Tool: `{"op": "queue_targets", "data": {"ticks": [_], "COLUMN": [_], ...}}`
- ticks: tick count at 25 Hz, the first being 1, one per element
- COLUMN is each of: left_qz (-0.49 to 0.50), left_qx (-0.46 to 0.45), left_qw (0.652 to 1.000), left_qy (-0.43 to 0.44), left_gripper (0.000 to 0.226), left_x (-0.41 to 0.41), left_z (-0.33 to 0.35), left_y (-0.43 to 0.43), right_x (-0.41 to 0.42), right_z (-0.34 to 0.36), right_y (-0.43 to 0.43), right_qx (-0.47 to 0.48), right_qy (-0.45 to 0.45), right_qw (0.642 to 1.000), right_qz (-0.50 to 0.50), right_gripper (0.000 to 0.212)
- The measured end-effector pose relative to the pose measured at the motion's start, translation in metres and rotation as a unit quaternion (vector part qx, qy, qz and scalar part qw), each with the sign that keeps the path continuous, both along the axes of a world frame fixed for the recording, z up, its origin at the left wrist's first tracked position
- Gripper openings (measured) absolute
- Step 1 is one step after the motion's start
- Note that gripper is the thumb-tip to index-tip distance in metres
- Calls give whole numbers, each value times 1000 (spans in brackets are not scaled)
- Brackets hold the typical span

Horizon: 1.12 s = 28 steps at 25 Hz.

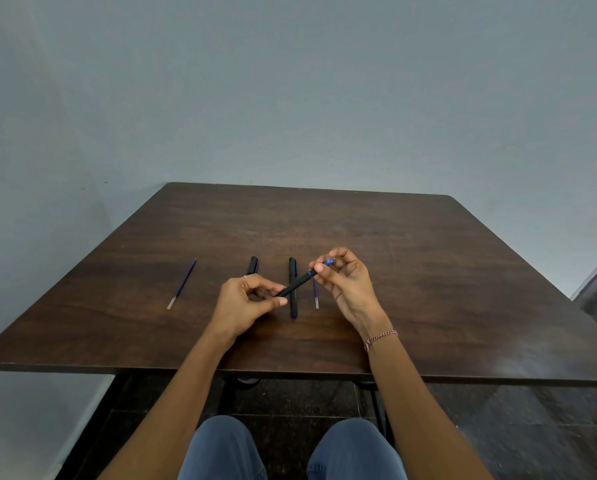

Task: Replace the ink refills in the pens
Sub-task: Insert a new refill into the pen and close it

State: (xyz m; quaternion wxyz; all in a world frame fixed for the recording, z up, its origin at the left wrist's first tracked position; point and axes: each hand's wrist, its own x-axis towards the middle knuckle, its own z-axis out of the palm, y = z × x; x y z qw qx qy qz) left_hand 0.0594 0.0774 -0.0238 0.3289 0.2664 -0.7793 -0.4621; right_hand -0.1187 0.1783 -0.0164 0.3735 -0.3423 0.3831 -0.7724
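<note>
Steadying the pen barrel (295,287) in the left hand (245,303), its blue tip (328,261) is pinched by the right hand (347,284), apparently for unscrewing.

Both hands (252,303) (345,285) gripping black pen (295,287), above wooden table (428,271)

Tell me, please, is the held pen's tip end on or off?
Cannot tell. The right hand pinches the blue tip against the pen; fingers hide the joint.
</note>
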Motion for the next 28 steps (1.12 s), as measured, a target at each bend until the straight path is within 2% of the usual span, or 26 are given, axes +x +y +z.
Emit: {"op": "queue_targets", "data": {"ticks": [3, 7, 9, 20, 25, 28], "left_qz": [-5, 6, 3, -14, -5, -9], "left_qx": [4, 33, 34, 45, 53, 52], "left_qw": [1000, 999, 999, 999, 998, 998], "left_qy": [1, 17, 18, 16, 25, 22], "left_gripper": [26, 25, 24, 23, 22, 21], "left_x": [0, -1, -1, -1, 1, 0], "left_z": [-1, -3, -2, -2, 0, 1], "left_y": [-1, -3, -2, 0, 1, 2], "right_x": [2, -1, -2, 3, 2, 1], "right_z": [1, 2, 2, 2, 3, 4], "right_y": [0, 1, 2, 1, 3, 2], "right_qx": [7, -44, -43, 5, -21, -9], "right_qy": [7, -40, -35, 12, -22, -33], "right_qw": [1000, 995, 993, 1000, 998, 999], "right_qz": [9, 85, 101, 13, 57, 31], "right_gripper": [30, 37, 42, 29, 31, 25]}}
